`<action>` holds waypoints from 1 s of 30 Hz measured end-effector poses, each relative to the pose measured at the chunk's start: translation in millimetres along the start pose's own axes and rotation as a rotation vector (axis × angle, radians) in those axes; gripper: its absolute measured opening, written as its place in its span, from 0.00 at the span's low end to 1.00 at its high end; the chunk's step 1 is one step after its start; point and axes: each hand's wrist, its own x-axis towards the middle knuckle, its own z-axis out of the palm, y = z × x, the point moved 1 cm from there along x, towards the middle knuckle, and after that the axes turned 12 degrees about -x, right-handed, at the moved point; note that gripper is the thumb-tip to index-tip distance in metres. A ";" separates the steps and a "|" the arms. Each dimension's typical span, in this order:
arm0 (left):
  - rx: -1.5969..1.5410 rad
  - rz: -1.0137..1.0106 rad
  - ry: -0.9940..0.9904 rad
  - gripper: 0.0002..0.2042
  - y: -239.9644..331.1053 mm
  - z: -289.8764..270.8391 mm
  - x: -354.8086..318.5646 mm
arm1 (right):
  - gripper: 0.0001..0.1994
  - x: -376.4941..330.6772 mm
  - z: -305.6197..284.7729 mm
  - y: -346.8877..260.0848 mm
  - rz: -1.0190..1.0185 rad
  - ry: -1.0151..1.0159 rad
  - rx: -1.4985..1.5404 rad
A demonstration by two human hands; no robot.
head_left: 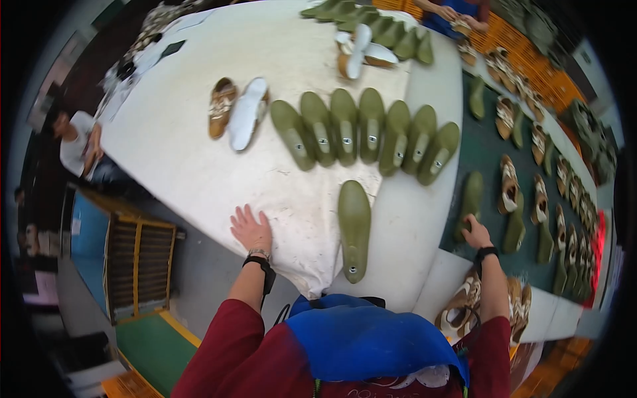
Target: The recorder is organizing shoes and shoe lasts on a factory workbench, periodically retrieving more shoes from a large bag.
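Touching one last (472, 191) near seven lasts (371, 123) abreast: one of two hands (476, 232).

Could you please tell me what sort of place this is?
Probably a shoe workshop: green foot-shaped forms lie on a white table, and tan shoes stand in rows at the right.

A blue-sided rack (141, 265) and grey floor (206, 268) lie left of the white tabletop (179, 126); a green surface (488, 142) borders its right; orange crates (556, 71) stand past its far-right corner.

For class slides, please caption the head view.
Right hand on a green shoe mould, left hand spread over white cloth.
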 end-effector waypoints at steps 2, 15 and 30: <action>-0.114 0.028 -0.057 0.27 -2.4 -5.6 7.9 | 0.17 4.4 0.7 -2.2 0.014 -0.030 -0.028; -0.266 0.007 -0.194 0.47 43.7 21.4 334.5 | 0.28 -23.4 31.1 -14.5 0.225 -0.045 -0.058; -1.212 -0.119 -0.436 0.17 42.9 33.7 263.4 | 0.10 -63.5 -29.4 -113.7 0.056 0.265 0.310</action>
